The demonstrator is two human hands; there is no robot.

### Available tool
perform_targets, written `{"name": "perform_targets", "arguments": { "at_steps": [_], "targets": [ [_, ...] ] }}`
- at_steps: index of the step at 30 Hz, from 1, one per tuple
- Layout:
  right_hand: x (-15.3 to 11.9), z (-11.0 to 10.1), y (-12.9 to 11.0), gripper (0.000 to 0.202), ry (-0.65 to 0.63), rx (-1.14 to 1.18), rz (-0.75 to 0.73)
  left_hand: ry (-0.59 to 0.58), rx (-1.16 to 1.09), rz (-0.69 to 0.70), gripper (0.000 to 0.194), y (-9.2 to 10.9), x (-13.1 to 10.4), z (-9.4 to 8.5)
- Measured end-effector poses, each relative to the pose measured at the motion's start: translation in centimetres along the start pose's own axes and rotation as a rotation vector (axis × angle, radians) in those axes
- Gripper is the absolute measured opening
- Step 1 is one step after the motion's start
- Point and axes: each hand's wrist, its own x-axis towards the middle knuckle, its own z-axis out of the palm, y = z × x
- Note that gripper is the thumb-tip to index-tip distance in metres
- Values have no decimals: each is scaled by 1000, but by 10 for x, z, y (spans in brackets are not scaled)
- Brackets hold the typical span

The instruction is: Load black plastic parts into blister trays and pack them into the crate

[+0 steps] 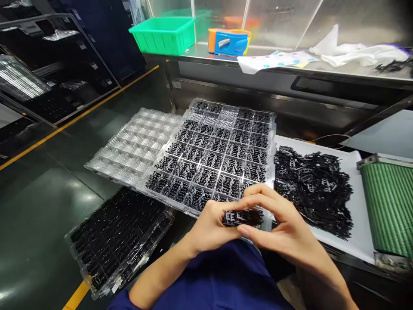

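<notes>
Ahead of your left hand [209, 226], leftward, lies a plastic tray [138, 137]; nearer, the parts tray [227, 115]. That hand grips the black parts [240, 218]; your right hand [284, 219] frames them, thumb against fingers. Rightward lies the pile [316, 189]. You're apparently squaring 1 bunch; next calls for even 2-handed pressure.

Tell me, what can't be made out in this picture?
In the head view:
Left end of the black parts: covered by the left hand.
Near edge of the central tray: partly behind the left hand and right hand.
Single pieces in the loose pile: too small and tangled to count.
Right side of the green belt: cut off by the picture's edge.
</notes>
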Motion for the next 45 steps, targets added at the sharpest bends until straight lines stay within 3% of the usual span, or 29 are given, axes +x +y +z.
{"name": "perform_targets", "arguments": {
  "at_steps": [4, 10, 14, 19, 22, 25, 27, 29, 32, 35, 38, 40, 45],
  "targets": [
    [4, 2, 2, 17, -1, 7, 10, 16, 20, -8, 11, -2, 1, -3],
    [1, 5, 40, 18, 165, 469, 201, 177, -121, 62, 30, 7, 5, -10],
    [13, 13, 49, 26, -49, 713, 275, 99, -69, 102, 35, 9, 10, -20],
    [38, 11, 44, 46, -282, 827, 201, 39, 134, 70, 54, 8, 20, -32],
    [52, 9, 45, 52, -331, 816, 114, 64, 264, 56, 79, 8, 31, -40],
    [64, 12, 51, 52, -299, 768, 115, 86, 398, 49, 102, 7, 46, -51],
    [75, 13, 63, 57, -250, 711, 123, 68, 444, 19, 116, 4, 59, -61],
    [94, 9, 82, 59, -158, 477, 98, 34, 477, -56, 120, 0, 75, -74],
    [145, -9, 127, 51, 27, -32, 74, 64, 588, -181, 104, -7, 104, -100],
    [208, -30, 177, 41, 142, -321, 118, 187, 793, -201, 83, -11, 140, -129],
    [257, -38, 216, 35, 117, -533, 115, 258, 933, -155, 76, -13, 180, -156],
    [273, -33, 234, 34, 59, -632, 87, 260, 993, -123, 76, -15, 204, -170],
    [269, -12, 258, 40, -23, -767, 34, 124, 1135, -48, 68, -28, 250, -183]
  ]
}}
